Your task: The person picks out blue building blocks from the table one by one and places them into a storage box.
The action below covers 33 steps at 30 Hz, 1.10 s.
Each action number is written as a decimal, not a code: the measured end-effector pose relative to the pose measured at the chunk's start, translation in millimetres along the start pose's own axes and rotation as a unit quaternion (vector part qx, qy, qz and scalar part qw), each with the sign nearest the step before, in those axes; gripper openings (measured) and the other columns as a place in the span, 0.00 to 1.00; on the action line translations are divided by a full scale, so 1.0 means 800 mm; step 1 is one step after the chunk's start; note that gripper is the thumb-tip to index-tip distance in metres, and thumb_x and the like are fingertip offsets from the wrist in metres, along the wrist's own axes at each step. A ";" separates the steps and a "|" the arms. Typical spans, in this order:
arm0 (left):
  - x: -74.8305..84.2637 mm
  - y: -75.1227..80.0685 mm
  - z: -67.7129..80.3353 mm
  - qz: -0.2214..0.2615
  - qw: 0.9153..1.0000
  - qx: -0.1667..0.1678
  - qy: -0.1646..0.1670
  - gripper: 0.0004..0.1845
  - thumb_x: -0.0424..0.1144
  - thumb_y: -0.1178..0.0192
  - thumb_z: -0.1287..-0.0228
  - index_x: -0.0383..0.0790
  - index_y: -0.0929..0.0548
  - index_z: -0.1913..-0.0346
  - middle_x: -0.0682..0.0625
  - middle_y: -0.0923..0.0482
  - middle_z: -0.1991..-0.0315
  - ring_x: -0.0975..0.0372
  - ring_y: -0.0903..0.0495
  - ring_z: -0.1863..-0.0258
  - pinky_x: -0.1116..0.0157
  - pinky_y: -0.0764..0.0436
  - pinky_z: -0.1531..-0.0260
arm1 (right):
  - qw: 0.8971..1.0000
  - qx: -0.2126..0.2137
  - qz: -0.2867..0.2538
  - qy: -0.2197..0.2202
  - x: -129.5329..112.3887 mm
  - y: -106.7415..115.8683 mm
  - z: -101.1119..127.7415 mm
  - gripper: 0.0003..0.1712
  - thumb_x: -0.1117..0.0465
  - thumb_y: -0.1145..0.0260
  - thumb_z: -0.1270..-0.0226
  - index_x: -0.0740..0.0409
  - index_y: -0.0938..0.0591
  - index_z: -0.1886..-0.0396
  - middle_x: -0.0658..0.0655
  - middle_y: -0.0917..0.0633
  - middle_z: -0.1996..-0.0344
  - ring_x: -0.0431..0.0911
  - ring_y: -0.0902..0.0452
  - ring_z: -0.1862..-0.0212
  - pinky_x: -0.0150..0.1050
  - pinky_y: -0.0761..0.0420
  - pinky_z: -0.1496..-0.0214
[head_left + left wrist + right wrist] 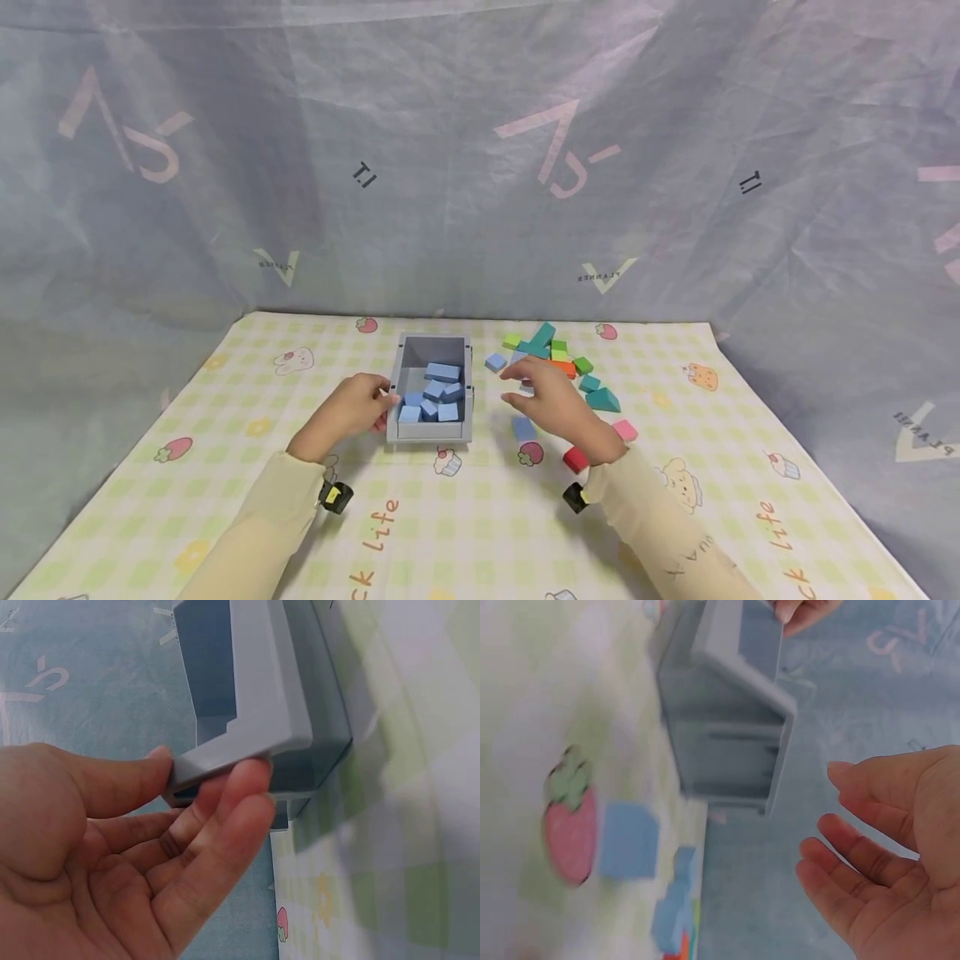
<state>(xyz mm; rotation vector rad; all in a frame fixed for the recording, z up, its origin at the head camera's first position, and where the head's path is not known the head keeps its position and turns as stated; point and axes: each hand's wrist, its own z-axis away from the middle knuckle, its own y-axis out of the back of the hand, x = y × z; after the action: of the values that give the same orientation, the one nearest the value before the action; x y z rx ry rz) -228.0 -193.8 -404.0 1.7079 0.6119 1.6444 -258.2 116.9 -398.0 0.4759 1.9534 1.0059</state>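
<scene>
A checked mat point(225, 467) printed with strawberries and rabbits covers the table, and at its middle stands a grey bin point(430, 432) holding several blue blocks point(438, 392). The left hand point(347, 410) pinches the bin's near left corner, thumb on the rim and fingers under it. The right hand point(551, 400) hovers just right of the bin, fingers spread and relaxed, holding nothing. A pile of mixed blocks point(558, 358) lies right of the bin beyond that hand; one loose blue block point(523, 428) sits beneath it, a red block point(575, 459) nearer the wrist. Steadying the bin while picking only blue pieces looks the sound approach.
</scene>
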 end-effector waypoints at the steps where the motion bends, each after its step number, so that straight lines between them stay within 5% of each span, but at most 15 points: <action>1: 0.000 0.000 0.000 0.001 1.000 0.000 0.001 0.21 0.35 0.42 0.27 0.20 0.26 0.40 0.47 0.21 0.76 0.61 0.19 0.80 0.65 0.18 0.77 | 1.000 -0.001 -0.001 -0.005 0.005 0.000 0.003 0.14 0.61 0.27 0.37 0.54 0.15 0.52 0.51 0.16 0.54 0.49 0.18 0.51 0.47 0.17 0.47; 9: -0.002 0.000 0.001 -0.001 1.000 0.001 0.003 0.21 0.35 0.43 0.27 0.21 0.26 0.40 0.47 0.21 0.76 0.61 0.19 0.80 0.64 0.18 0.76 | 0.998 -0.039 -0.019 -0.034 0.043 -0.003 0.024 0.14 0.66 0.28 0.37 0.62 0.15 0.52 0.58 0.16 0.53 0.57 0.19 0.49 0.50 0.18 0.46; 18: -0.005 -0.003 0.002 -0.001 1.000 0.004 0.006 0.21 0.35 0.43 0.27 0.21 0.25 0.40 0.47 0.21 0.75 0.61 0.19 0.80 0.64 0.18 0.76 | 0.992 -0.119 0.007 -0.036 0.049 -0.024 0.030 0.17 0.61 0.24 0.41 0.58 0.15 0.53 0.52 0.17 0.58 0.47 0.22 0.55 0.45 0.19 0.49; 33: 0.001 -0.001 0.003 -0.006 1.000 0.000 0.006 0.21 0.35 0.43 0.27 0.21 0.26 0.40 0.47 0.21 0.76 0.60 0.19 0.80 0.64 0.18 0.75 | 0.989 -0.141 0.033 -0.033 0.048 -0.029 0.033 0.21 0.63 0.25 0.40 0.59 0.16 0.46 0.52 0.17 0.57 0.44 0.26 0.60 0.42 0.19 0.50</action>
<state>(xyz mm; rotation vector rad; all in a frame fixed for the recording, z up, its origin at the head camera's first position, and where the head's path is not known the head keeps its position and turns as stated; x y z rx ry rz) -225.5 -192.7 -403.8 1.6924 0.6256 1.6464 -256.4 139.7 -444.6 0.4093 1.7125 1.2698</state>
